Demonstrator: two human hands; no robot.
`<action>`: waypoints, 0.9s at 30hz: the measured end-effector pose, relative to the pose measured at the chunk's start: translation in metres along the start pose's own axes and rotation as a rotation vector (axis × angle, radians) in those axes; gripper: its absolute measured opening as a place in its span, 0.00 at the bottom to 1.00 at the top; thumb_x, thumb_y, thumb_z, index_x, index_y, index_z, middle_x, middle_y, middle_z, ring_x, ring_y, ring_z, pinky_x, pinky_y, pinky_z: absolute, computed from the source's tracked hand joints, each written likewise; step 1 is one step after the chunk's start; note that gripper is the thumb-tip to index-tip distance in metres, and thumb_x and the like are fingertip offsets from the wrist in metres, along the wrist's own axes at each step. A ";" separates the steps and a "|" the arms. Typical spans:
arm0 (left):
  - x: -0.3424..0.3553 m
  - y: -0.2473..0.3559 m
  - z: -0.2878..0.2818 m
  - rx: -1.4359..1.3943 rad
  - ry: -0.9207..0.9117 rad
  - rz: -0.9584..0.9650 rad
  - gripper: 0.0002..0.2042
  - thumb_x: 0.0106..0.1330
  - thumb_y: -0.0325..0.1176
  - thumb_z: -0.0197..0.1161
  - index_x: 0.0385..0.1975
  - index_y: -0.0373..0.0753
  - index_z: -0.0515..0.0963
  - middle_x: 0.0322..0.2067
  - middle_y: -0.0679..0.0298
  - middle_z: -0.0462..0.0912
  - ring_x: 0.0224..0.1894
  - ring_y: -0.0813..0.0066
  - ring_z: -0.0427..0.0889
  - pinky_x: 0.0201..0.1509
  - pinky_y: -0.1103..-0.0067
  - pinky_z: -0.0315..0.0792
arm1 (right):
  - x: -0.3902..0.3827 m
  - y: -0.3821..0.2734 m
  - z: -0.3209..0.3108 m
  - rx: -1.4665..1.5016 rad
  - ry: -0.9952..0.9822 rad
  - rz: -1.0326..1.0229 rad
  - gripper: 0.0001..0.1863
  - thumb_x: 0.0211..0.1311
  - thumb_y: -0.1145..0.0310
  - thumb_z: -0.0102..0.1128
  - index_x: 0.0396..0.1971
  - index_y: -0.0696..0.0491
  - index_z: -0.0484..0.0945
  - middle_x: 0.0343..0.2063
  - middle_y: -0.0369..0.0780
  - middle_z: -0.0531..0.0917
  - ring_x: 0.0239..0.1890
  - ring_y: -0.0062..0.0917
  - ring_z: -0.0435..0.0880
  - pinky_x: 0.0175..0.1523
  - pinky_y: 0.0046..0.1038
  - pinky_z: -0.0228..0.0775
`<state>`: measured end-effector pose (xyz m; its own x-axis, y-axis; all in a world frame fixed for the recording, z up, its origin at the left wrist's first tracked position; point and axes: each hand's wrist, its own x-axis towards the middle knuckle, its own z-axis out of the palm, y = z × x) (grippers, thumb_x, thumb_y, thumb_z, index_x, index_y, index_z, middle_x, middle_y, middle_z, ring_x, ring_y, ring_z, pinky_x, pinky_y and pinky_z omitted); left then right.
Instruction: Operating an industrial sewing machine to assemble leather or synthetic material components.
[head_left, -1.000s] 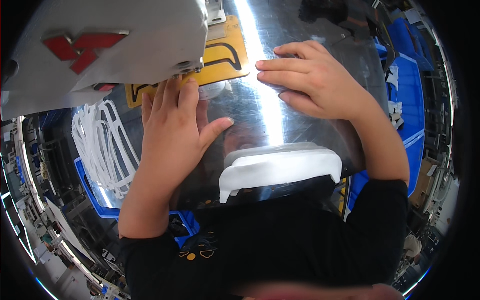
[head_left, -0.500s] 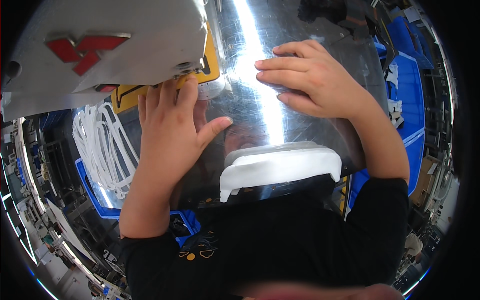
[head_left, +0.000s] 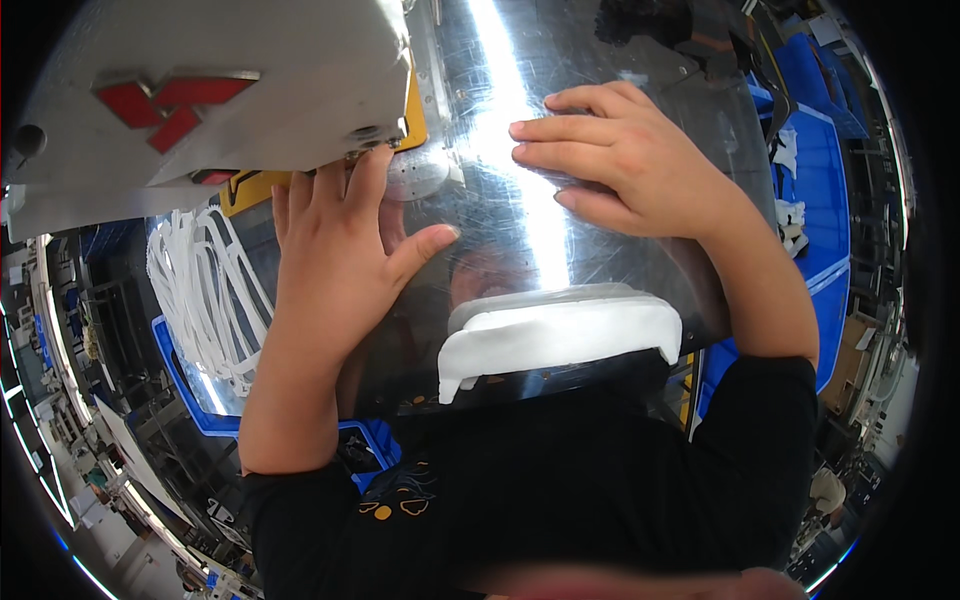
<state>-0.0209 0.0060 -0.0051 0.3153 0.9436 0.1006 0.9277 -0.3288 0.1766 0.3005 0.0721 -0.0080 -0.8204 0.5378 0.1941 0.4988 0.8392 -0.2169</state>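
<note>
My left hand (head_left: 333, 225) lies with fingers stretched forward and thumb spread. Its fingertips reach the near edge of a flat yellow plate (head_left: 416, 122) under the grey machine head (head_left: 290, 125). The head covers most of that plate and partly hides the fingertips. On the right, my right hand (head_left: 625, 160) rests palm down over the shiny metal table (head_left: 600, 260), fingers extended and nothing in them. Closer to my body, a white padded piece (head_left: 570, 335) with bent-down ends lies along the table's near edge, apart from both hands.
A bundle of white looped strips (head_left: 205, 300) lies to the left of my left forearm, above a blue bin (head_left: 180, 385). Blue bins (head_left: 825, 200) holding white pieces stand beyond the right table edge. A small perforated plate (head_left: 420, 175) is set beside the machine head.
The yellow plate has slid slightly left and farther under the machine head. My left hand has shifted with it, a little left and forward. My right hand stays put.
</note>
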 end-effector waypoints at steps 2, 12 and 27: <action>0.000 0.000 0.000 0.011 0.000 -0.009 0.44 0.64 0.63 0.75 0.74 0.44 0.71 0.71 0.47 0.74 0.74 0.37 0.68 0.79 0.50 0.60 | 0.000 0.000 0.000 0.001 0.006 -0.001 0.24 0.68 0.62 0.70 0.63 0.46 0.86 0.68 0.33 0.85 0.72 0.35 0.77 0.73 0.42 0.65; 0.000 0.001 -0.003 0.014 -0.007 -0.014 0.44 0.63 0.63 0.76 0.74 0.43 0.73 0.70 0.48 0.75 0.74 0.39 0.68 0.79 0.50 0.61 | -0.001 0.001 0.000 0.004 0.002 0.000 0.23 0.68 0.62 0.70 0.63 0.46 0.86 0.67 0.33 0.85 0.71 0.35 0.77 0.72 0.43 0.65; -0.004 0.008 -0.013 0.018 -0.031 0.008 0.41 0.63 0.65 0.74 0.65 0.36 0.78 0.67 0.45 0.76 0.68 0.40 0.75 0.74 0.54 0.69 | 0.001 -0.002 -0.001 -0.011 -0.011 0.011 0.23 0.70 0.60 0.68 0.63 0.46 0.87 0.67 0.35 0.85 0.72 0.34 0.77 0.73 0.42 0.65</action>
<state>-0.0175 -0.0007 0.0081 0.3287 0.9417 0.0713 0.9285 -0.3361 0.1578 0.2991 0.0709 -0.0062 -0.8179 0.5460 0.1815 0.5106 0.8342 -0.2083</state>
